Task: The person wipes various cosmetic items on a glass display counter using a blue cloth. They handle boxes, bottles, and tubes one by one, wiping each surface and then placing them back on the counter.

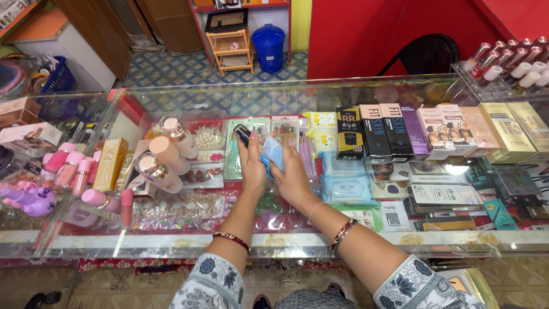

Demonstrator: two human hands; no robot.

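Above the glass counter (171, 243), left hand (251, 166) grips a dark compact (242, 134) tilted up-left; right hand (289, 177) pinches blue cloth (272, 154).

A cosmetics shop: a glass display counter (297, 245) filled with boxed makeup (394, 130) and lipsticks (503, 60).

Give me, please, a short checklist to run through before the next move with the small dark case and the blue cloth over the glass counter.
1. Left hand grips the small dark case: ok, it is raised above the counter.
2. Right hand has the blue cloth: ok, bunched at the fingers.
3. Cloth touching the case: cannot tell; they are close together.
4. Case shut: cannot tell, too small.
5. Glass counter bare under the wrists: ok.
6. Cosmetic boxes out of the hands' way: ok, they lie under the glass.
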